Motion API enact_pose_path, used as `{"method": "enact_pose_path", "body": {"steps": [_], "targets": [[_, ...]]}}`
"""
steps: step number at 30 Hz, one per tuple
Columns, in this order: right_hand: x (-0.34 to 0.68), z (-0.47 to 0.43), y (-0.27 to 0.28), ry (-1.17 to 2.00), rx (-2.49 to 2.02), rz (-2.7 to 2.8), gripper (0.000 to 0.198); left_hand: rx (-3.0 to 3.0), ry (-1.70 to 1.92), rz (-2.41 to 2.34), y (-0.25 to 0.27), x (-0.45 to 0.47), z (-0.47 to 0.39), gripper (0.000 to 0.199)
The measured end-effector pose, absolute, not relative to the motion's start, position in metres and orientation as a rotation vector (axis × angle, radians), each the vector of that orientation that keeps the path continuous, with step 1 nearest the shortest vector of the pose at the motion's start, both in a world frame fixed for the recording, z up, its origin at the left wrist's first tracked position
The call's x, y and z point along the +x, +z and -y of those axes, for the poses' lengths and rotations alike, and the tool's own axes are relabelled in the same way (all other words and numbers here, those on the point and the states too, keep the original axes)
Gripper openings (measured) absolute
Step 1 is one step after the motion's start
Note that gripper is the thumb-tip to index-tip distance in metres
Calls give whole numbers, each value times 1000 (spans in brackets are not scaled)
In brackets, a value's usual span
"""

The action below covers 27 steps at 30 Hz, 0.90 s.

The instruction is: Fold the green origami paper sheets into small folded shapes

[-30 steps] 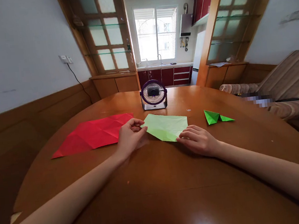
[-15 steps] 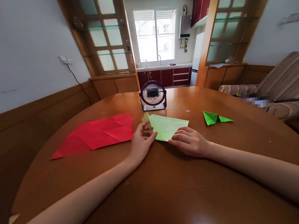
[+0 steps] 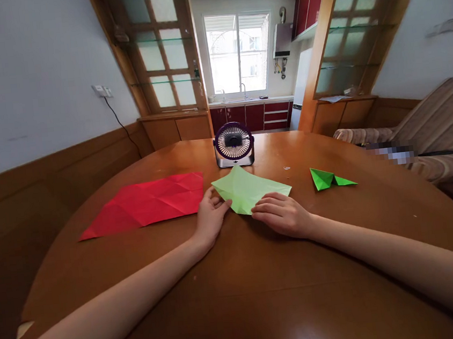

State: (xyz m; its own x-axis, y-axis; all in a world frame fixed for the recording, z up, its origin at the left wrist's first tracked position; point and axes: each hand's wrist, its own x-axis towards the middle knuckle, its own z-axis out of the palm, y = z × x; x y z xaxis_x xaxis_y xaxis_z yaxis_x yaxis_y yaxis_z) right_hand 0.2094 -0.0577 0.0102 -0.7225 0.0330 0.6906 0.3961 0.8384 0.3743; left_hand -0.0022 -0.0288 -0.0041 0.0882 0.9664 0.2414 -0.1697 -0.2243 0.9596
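Observation:
A sheet of light green paper (image 3: 248, 186), with visible creases, lies between my hands on the wooden table. My left hand (image 3: 212, 214) is at its left side, fingers curled and thumb against the edge; the fingertips are partly hidden. At the near right edge, my right hand (image 3: 282, 215) grips the sheet with its fingers together, and its thumb is out of sight. Left of my hands a large creased sheet of red paper (image 3: 149, 202) lies flat. A folded bright green paper piece (image 3: 324, 179) rests on the right, apart from my right hand.
Just beyond the light green paper stands a small dark purple fan (image 3: 234, 142). The round wooden table (image 3: 240, 297) extends around my arms. A striped armchair (image 3: 440, 120) is at the right, and a kitchen with a window (image 3: 238, 52) lies behind.
The left part of the light green paper, folded up before, now lies spread out to the left. My left hand has drawn slightly left and down; my right hand has barely moved.

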Motion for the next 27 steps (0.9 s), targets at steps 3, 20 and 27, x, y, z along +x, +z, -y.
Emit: {"method": "enact_pose_path", "body": {"steps": [3,20,27], "targets": [[211,57,10,-657,-314,2304,16,1316,1314,-843,-5,-2,30,48],[213,54,3,-565,-388,2166,23,1894,1052,-814,-8,2,42,51],[211,54,2,-508,-300,2176,21,2176,1064,-869,-4,3,47,33]]}}
